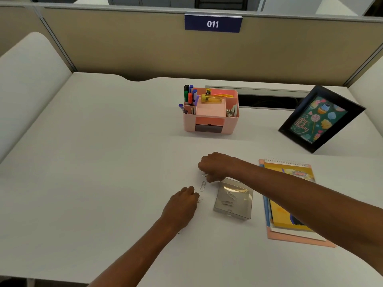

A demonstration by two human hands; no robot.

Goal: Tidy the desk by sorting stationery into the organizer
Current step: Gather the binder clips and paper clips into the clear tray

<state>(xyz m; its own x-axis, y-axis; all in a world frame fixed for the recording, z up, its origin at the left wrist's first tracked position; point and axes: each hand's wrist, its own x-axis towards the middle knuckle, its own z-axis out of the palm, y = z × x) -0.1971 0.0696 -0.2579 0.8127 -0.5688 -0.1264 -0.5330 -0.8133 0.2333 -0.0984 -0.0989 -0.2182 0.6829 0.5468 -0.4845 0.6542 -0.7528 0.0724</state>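
Observation:
A pink desk organizer (211, 119) stands mid-desk, holding markers, a yellow tube and clips. Its smoky clear drawer (233, 200) lies out on the desk in front of me with two paper clips inside. My right hand (215, 165) hovers just behind the drawer's far left corner, fingers curled down, pinching a paper clip (204, 175). My left hand (182, 204) sits left of the drawer, fingers curled, pinching another paper clip (200, 200) at the desk surface. One loose paper clip (202, 186) lies between the two hands.
A stack of notebooks (290, 201) with a yellow cover lies right of the drawer, under my right forearm. A black photo frame (320, 119) leans at the back right. A cable slot (267, 98) runs behind the organizer. Partition walls enclose the desk.

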